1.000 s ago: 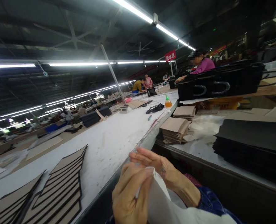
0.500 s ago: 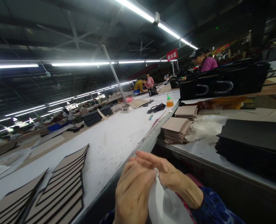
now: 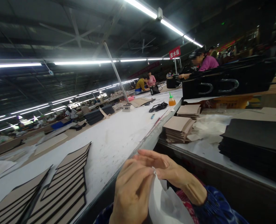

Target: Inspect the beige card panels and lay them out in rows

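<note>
Close to my body, at the table's front edge, my left hand and my right hand meet. Between their thumbs and fingertips they pinch the gathered top of a thin white sheet, too crumpled to tell whether it is plastic or paper. The sheet hangs down below the hands toward my lap. My right hand's other fingers stretch forward behind the left fingers. Left of my hands, on the white-topped table, overlapping rows of beige panels with black edges lie fanned out.
Beige board stacks and a black sheet stack occupy the right-hand table. Farther off are an orange bottle with a green tip, a tangle of black straps and black bags. A co-worker in purple leans behind the bags.
My view has shifted slightly. Both hands still pinch the white sheet, with little change in their grip. The co-worker in purple now has a hand showing, reaching forward.
</note>
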Demonstrator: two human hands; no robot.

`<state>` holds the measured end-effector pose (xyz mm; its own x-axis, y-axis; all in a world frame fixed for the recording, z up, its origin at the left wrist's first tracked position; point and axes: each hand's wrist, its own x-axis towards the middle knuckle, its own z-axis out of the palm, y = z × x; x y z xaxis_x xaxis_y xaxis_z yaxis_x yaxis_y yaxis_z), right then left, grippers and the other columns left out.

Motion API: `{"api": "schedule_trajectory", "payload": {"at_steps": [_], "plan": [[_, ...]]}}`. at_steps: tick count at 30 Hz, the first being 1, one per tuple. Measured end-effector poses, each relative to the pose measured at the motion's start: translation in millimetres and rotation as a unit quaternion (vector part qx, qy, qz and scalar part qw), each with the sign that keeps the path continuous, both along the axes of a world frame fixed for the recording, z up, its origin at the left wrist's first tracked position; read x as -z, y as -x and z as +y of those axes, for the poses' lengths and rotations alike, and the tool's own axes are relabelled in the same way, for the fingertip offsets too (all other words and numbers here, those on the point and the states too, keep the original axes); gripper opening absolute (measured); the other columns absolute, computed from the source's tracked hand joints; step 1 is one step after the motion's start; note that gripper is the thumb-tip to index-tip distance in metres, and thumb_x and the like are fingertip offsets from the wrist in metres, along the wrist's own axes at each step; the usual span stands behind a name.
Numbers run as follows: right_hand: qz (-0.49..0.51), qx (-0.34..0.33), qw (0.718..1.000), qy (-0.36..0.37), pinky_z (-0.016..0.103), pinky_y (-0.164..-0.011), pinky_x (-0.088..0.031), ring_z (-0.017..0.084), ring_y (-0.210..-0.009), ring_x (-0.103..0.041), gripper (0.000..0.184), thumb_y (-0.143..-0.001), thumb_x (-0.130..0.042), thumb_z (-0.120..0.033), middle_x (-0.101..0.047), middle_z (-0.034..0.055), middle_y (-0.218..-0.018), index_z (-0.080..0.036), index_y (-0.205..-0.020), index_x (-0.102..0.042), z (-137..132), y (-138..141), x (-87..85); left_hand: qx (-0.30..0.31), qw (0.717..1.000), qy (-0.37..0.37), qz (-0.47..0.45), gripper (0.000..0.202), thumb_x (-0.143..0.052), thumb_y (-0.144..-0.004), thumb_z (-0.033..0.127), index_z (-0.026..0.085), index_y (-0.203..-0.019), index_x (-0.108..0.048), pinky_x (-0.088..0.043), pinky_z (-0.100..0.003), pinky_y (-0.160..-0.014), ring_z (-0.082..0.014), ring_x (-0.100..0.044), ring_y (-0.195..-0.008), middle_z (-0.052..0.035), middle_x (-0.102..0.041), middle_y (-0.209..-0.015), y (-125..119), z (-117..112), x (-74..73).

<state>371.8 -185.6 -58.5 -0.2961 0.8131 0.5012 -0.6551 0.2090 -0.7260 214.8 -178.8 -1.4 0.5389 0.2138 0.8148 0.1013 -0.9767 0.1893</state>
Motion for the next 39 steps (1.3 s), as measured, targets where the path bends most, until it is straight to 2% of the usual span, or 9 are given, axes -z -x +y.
{"api": "schedule_trajectory", "payload": {"at_steps": [6, 10, 14, 17, 20, 25, 29, 33, 39], "plan": [[-0.011, 0.008, 1.000, 0.004, 0.044, -0.108, -0.028, 0.026, -0.127, -0.045, 0.056, -0.077, -0.074, -0.023, -0.052, 0.0125, -0.136, -0.021, -0.130, -0.054, -1.8, -2.5, -2.5, -0.032, 0.998, -0.049, 0.012, 0.017, -0.051, -0.080, -0.002, 0.014, -0.076, -0.052, -0.046, -0.033, -0.070, -0.0148, -0.051, -0.067, -0.0045, -0.055, -0.067, -2.4, 0.4, 0.9], [-0.006, 0.020, 1.000, 0.010, 0.044, -0.107, -0.030, 0.026, -0.125, -0.048, 0.055, -0.077, -0.073, -0.022, -0.053, 0.0120, -0.135, -0.021, -0.129, -0.055, -4.6, -0.8, -3.5, -0.046, 0.997, -0.057, 0.011, 0.016, -0.049, -0.080, -0.001, 0.015, -0.078, -0.053, -0.044, -0.032, -0.068, -0.0149, -0.048, -0.066, -0.0035, -0.053, -0.066, -5.5, 0.5, 3.3], [-0.011, 0.028, 0.999, 0.013, 0.045, -0.108, -0.028, 0.027, -0.126, -0.047, 0.056, -0.078, -0.074, -0.026, -0.054, 0.0133, -0.134, -0.020, -0.130, -0.054, -6.8, -0.4, -3.7, -0.050, 0.998, -0.047, -0.006, 0.015, -0.050, -0.080, 0.001, 0.015, -0.076, -0.053, -0.046, -0.034, -0.072, -0.0146, -0.047, -0.067, -0.0032, -0.053, -0.067, -7.9, 1.6, 7.5], [-0.011, 0.043, 0.999, 0.014, 0.046, -0.108, -0.029, 0.027, -0.127, -0.046, 0.056, -0.078, -0.073, -0.029, -0.052, 0.0135, -0.136, -0.021, -0.130, -0.053, -7.5, 1.0, -5.0, -0.043, 0.998, 0.004, -0.039, 0.013, -0.052, -0.081, 0.004, 0.017, -0.080, -0.053, -0.047, -0.029, -0.068, -0.0137, -0.050, -0.068, -0.0021, -0.054, -0.070, -11.1, 3.8, 13.9], [-0.010, 0.055, 0.998, 0.002, 0.045, -0.108, -0.029, 0.027, -0.128, -0.044, 0.058, -0.077, -0.075, -0.033, -0.048, 0.0132, -0.139, -0.022, -0.130, -0.053, -7.7, 5.0, -6.9, -0.011, 0.990, 0.106, -0.096, 0.011, -0.053, -0.082, 0.008, 0.019, -0.081, -0.053, -0.048, -0.023, -0.061, -0.0116, -0.053, -0.065, 0.0002, -0.054, -0.071, -14.6, 4.3, 21.7], [0.014, 0.055, 0.998, -0.001, 0.043, -0.107, -0.030, 0.026, -0.125, -0.048, 0.061, -0.072, -0.078, -0.039, -0.051, 0.0135, -0.137, -0.022, -0.127, -0.057, -7.4, 16.0, -6.0, 0.027, 0.948, 0.258, -0.185, 0.011, -0.056, -0.083, 0.017, 0.018, -0.073, -0.056, -0.050, -0.022, -0.062, -0.0125, -0.057, -0.063, -0.0002, -0.058, -0.068, -20.0, 0.8, 36.5], [0.039, 0.021, 0.999, 0.019, 0.046, -0.107, -0.029, 0.029, -0.127, -0.046, 0.071, -0.065, -0.082, -0.044, -0.050, 0.0155, -0.137, -0.021, -0.127, -0.057, -5.3, 21.2, -3.5, 0.046, 0.909, 0.341, -0.234, 0.022, -0.059, -0.083, 0.033, 0.016, -0.068, -0.060, -0.052, -0.024, -0.059, -0.0153, -0.061, -0.061, -0.0023, -0.062, -0.066, -26.8, 1.4, 48.1], [0.042, 0.024, 0.998, 0.027, 0.047, -0.108, -0.027, 0.030, -0.126, -0.046, 0.071, -0.063, -0.082, -0.046, -0.050, 0.0165, -0.137, -0.020, -0.125, -0.059, -4.2, 17.5, -5.0, 0.085, 0.897, 0.373, -0.221, 0.013, -0.063, -0.082, 0.029, 0.018, -0.075, -0.063, -0.054, -0.027, -0.066, -0.0170, -0.064, -0.071, -0.0028, -0.067, -0.075, -25.8, 2.8, 46.9], [0.018, 0.013, 0.999, 0.027, 0.043, -0.110, -0.025, 0.027, -0.128, -0.044, 0.065, -0.065, -0.083, -0.032, -0.052, 0.0132, -0.136, -0.021, -0.124, -0.060, -2.8, 2.9, -6.3, 0.066, 0.942, 0.317, -0.092, 0.008, -0.059, -0.084, 0.017, 0.017, -0.078, -0.063, -0.052, -0.025, -0.068, -0.0146, -0.062, -0.070, -0.0027, -0.066, -0.075, -8.3, 3.9, 28.1]]}}
